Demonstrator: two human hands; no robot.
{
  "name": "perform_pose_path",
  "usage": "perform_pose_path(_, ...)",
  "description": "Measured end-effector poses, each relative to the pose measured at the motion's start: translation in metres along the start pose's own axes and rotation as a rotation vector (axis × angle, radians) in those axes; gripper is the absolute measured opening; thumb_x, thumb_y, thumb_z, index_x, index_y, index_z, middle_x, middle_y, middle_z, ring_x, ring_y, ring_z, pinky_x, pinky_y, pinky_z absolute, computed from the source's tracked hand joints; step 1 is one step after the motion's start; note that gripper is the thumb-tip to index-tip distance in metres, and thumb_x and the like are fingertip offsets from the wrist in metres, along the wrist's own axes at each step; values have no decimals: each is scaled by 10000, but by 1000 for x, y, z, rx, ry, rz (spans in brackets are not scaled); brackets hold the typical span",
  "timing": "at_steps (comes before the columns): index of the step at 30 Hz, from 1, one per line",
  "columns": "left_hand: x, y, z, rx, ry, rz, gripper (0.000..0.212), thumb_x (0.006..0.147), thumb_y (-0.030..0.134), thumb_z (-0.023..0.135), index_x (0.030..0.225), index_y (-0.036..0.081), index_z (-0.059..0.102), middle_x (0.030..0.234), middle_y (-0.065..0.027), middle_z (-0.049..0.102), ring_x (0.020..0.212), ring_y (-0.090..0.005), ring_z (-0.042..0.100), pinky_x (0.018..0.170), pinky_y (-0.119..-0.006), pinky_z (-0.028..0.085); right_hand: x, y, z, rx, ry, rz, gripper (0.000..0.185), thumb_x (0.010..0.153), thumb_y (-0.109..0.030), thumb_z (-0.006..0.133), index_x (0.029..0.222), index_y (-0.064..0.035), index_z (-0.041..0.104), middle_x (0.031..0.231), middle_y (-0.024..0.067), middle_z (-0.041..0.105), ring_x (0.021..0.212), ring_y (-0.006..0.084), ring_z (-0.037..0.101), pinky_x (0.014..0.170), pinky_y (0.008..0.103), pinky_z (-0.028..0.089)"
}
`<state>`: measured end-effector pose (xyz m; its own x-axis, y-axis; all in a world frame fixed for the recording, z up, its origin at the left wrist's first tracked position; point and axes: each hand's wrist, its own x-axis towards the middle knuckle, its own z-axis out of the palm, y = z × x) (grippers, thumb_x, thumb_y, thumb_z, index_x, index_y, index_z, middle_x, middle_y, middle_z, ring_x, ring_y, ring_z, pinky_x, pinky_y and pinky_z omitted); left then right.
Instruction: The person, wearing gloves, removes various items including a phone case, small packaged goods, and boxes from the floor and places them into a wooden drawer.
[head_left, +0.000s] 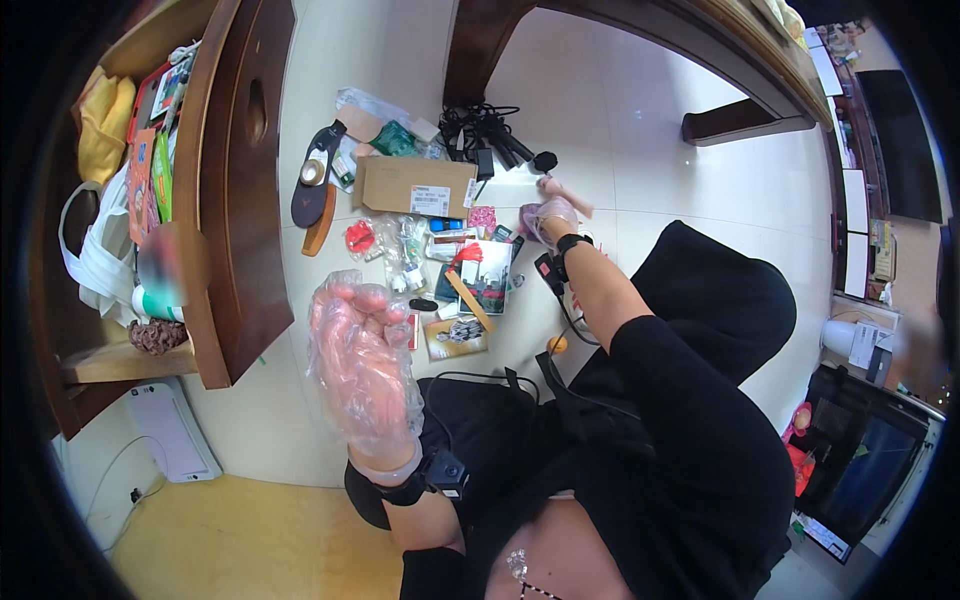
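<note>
My left hand (365, 360), in a clear plastic glove, is raised palm up with fingers loosely curled and nothing in it. My right hand (556, 217), also in a thin plastic glove, reaches to the floor beside a pink object (568, 196) and a purplish item (531, 217); its grip is hidden. Between the hands lie a brown cardboard box (405, 184) with labels, a picture card (489, 274), a wooden strip with a red tassel (471, 301), a golden picture card (456, 337) and a small black oval item (424, 304).
An open wooden drawer (255, 187) full of items stands left. Behind the box lie tangled black cables (480, 131). Dark insoles (315, 180), a wooden comb (320, 225) and an orange ball (556, 345) are on the floor. A wooden table leg (476, 60) rises at the back.
</note>
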<state>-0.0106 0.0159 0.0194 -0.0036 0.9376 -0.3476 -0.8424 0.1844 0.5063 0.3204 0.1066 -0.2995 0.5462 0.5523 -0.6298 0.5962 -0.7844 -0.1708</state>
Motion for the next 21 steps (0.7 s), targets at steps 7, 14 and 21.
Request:
perform_pose_path(7,0,-3,-3,-44,0,4,138,932,123,491,1048,48,479,917,-88,531,827,-179,575,753,-290,543,-38,-24,-34,-172,324,-171,320,838,-296,528,1029,-71,651,1065,156,632,955,325,611,825,398,488)
perform_pose_path(14,2,-1,-4,-3,28,45,147,930,123,494,1055,48,474,914,-85,526,830,-175,575,750,-285,542,-23,-76,-27,-54,483,-578,257,828,-248,490,929,-107,679,951,136,648,909,320,609,818,408,486)
perform_pose_path(21,1,1,-5,40,112,67,145,917,121,514,1037,55,468,896,-62,509,827,-155,556,709,-262,527,-14,-69,-15,-206,2,-763,335,840,-377,528,1003,-118,664,977,172,645,913,351,610,813,426,481)
